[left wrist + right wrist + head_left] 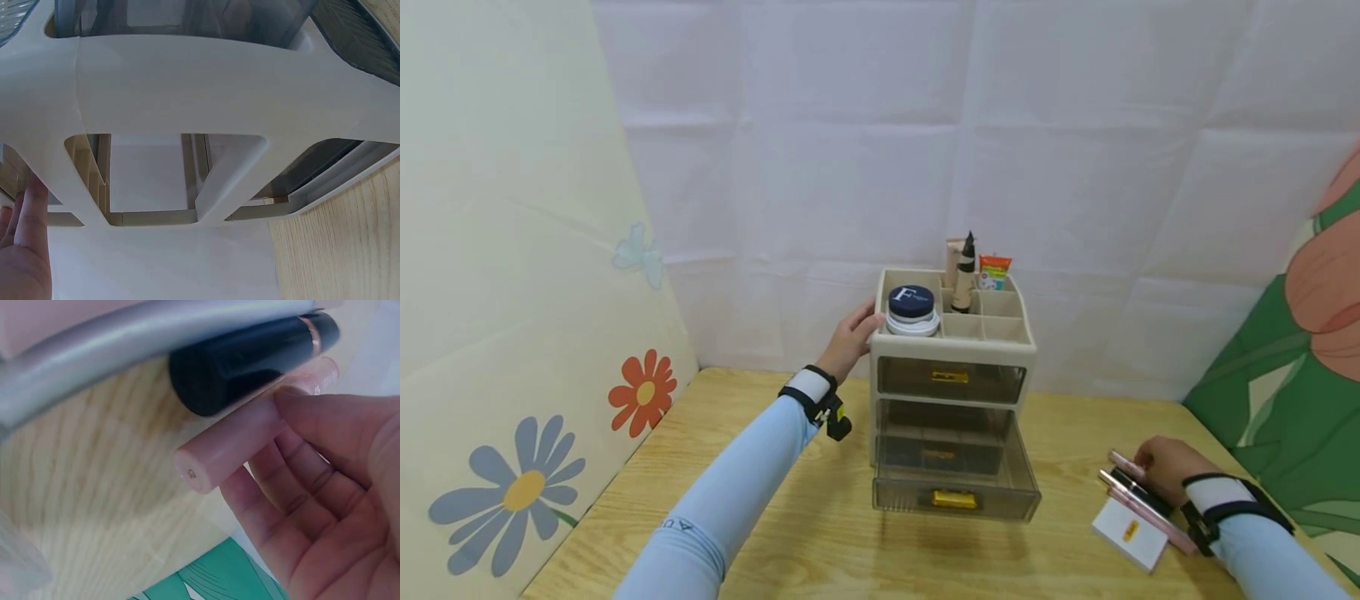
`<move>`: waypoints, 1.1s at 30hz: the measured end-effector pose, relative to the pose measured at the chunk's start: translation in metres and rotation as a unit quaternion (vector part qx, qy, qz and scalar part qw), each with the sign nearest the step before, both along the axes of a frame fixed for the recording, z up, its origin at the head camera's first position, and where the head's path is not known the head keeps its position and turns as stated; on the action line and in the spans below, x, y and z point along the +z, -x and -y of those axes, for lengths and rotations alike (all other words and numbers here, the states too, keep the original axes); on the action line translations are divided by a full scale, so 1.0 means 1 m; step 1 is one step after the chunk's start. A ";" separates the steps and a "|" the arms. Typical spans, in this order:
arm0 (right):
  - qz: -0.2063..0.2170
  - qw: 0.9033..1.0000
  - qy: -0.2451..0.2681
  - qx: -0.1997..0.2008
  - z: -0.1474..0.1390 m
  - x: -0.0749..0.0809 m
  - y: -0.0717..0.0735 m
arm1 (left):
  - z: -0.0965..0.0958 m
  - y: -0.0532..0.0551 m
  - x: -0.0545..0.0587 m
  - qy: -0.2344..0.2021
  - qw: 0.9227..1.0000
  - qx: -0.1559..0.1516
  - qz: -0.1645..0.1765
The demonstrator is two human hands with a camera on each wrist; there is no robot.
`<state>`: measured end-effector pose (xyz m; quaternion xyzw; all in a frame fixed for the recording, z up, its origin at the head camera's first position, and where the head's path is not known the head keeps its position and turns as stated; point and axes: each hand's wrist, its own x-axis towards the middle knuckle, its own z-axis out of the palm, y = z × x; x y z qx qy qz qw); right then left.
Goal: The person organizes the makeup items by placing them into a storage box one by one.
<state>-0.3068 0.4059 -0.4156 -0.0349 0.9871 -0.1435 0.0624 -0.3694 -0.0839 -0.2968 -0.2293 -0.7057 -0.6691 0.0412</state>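
Note:
My left hand [853, 332] rests against the left side of a cream desktop drawer organizer [951, 343], fingertips at its upper rim. In the left wrist view, its fingers [32, 215] lie straight beside a cut-out in the organizer's wall. Under the closed top drawer [917, 377], a clear smoky drawer [910, 497] with a gold handle is pulled out. At the right, my right hand [1174, 468] pinches a slim pink cosmetic tube [228, 447] between thumb and fingers. A black tube [250, 367] with a rose-gold band lies right alongside it.
A long pink tube [1161, 523] and a white box [1123, 533] lie near my right hand. On the organizer's top stand a dark-lidded round jar [912, 302], a black-capped beige bottle [963, 287] and an orange-and-green tube [994, 273]. A white cloth [820, 183] hangs behind the table.

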 end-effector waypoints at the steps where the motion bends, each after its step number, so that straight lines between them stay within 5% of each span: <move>1: -0.005 1.000 -0.006 0.002 0.000 0.002 0.000 | 0.000 0.000 0.000 -0.002 1.000 -0.002 0.000; 8: 0.000 1.000 -0.010 0.018 0.003 0.024 -0.003 | -0.001 0.000 0.002 -0.008 1.000 -0.008 -0.004; 19: -0.068 0.994 0.020 0.086 0.028 0.069 -0.026 | -0.001 -0.001 0.001 0.001 1.000 -0.001 -0.004; 33: -0.164 0.965 -0.014 0.205 0.095 0.135 -0.065 | 0.000 -0.002 0.000 -0.013 1.000 -0.009 -0.008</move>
